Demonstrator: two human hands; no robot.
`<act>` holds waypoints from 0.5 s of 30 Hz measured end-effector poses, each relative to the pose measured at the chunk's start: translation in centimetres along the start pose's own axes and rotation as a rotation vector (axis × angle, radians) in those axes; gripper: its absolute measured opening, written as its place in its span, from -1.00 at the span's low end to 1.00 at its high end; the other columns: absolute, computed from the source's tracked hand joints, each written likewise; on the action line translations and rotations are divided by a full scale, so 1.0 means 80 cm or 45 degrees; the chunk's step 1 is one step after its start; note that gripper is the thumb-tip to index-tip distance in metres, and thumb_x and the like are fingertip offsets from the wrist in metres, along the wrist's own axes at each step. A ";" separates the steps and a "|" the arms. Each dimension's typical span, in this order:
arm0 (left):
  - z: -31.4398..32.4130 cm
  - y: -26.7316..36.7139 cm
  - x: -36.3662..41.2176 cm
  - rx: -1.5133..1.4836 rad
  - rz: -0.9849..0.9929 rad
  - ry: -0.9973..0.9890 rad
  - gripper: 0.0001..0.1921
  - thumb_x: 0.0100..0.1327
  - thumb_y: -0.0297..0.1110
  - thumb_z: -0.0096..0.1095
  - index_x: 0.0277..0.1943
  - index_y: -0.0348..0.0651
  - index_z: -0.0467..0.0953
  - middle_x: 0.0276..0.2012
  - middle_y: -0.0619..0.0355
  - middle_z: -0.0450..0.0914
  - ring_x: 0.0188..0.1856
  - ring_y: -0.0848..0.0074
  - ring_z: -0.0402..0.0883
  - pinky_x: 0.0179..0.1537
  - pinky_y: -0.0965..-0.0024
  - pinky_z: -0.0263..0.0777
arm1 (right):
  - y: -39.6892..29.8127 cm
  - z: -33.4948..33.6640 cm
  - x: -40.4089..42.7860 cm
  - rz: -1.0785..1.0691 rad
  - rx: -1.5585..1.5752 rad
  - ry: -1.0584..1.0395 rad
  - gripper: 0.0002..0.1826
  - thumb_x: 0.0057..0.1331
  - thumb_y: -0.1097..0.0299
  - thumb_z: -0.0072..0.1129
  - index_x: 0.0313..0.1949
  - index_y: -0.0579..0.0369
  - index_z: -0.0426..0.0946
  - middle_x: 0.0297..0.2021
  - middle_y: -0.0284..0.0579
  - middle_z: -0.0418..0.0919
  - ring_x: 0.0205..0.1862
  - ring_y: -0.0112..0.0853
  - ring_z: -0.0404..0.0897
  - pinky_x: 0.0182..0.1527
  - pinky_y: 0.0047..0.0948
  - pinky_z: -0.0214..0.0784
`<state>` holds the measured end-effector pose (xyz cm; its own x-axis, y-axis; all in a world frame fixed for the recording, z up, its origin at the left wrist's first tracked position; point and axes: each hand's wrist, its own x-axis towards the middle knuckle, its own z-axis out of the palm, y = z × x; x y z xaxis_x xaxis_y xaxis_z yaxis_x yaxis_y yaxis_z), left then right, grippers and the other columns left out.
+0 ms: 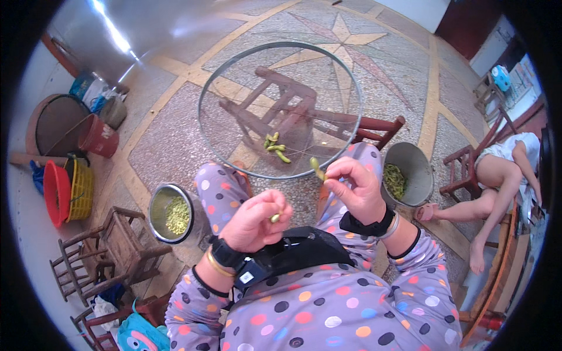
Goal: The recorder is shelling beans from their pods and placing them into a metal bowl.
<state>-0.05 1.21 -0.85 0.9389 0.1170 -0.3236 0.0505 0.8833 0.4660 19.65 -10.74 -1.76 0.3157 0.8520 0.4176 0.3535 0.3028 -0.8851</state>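
My right hand (356, 188) pinches a green bean pod (316, 168) between thumb and fingertips, near the rim of a round mesh sieve (281, 175). My left hand (259, 219) has its fingers closed on a small green bean (275, 218), above my lap. Several bean pods (277, 147) lie on the mesh, which rests over a wooden chair (303, 105). At my left knee stands a metal bowl (189, 219) of shelled beans (177, 215). A grey bucket (419, 175) with green pods or husks (394, 180) in it is beside my right knee.
A seated person's bare legs (496, 175) are at the right, near the bucket. Wooden chairs (127, 245) stand at the lower left. A red basin (56, 193), a yellow basket (82, 188) and a red bucket (102, 136) are along the left wall.
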 end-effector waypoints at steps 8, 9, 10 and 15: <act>-0.015 0.013 -0.010 0.032 0.160 0.140 -0.93 0.17 -0.49 -0.15 -0.32 -0.22 0.32 -0.45 0.16 0.32 -0.58 0.65 0.18 -0.69 0.64 0.09 | 0.045 -0.120 -0.038 0.182 -0.342 0.490 -0.93 0.14 0.59 0.11 -0.36 0.22 0.43 -0.40 -0.28 0.44 -0.40 -0.61 0.43 -0.35 -0.67 0.30; -0.017 0.015 -0.010 0.030 0.188 0.112 -0.92 0.16 -0.47 -0.16 -0.34 -0.23 0.32 -0.45 0.15 0.32 -0.57 0.64 0.19 -0.69 0.64 0.09 | 0.055 -0.141 -0.044 0.177 -0.490 0.527 -0.95 0.14 0.58 0.11 -0.38 0.21 0.44 -0.41 -0.29 0.44 -0.41 -0.63 0.41 -0.38 -0.67 0.28; -0.019 0.016 -0.013 0.049 0.186 0.176 -0.92 0.15 -0.44 -0.16 -0.38 -0.23 0.31 -0.44 0.13 0.31 -0.55 0.60 0.22 -0.68 0.62 0.13 | 0.065 -0.159 -0.054 0.232 -0.531 0.607 -0.96 0.14 0.58 0.11 -0.40 0.20 0.45 -0.44 -0.31 0.43 -0.44 -0.64 0.40 -0.41 -0.67 0.26; -0.026 0.018 -0.014 0.092 0.295 0.257 -0.92 0.15 -0.41 -0.13 -0.39 -0.20 0.30 -0.44 0.14 0.33 -0.50 0.57 0.33 -0.67 0.60 0.18 | 0.121 -0.255 -0.099 0.374 -0.997 0.699 -0.94 0.14 0.51 0.13 -0.39 0.20 0.47 -0.47 -0.22 0.45 -0.48 -0.52 0.43 -0.39 -0.57 0.30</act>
<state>-1.77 3.30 -1.52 0.8422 0.4058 -0.3551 -0.1264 0.7888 0.6016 38.51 -23.30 -9.46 0.7768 0.4726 0.4162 0.6142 -0.4228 -0.6663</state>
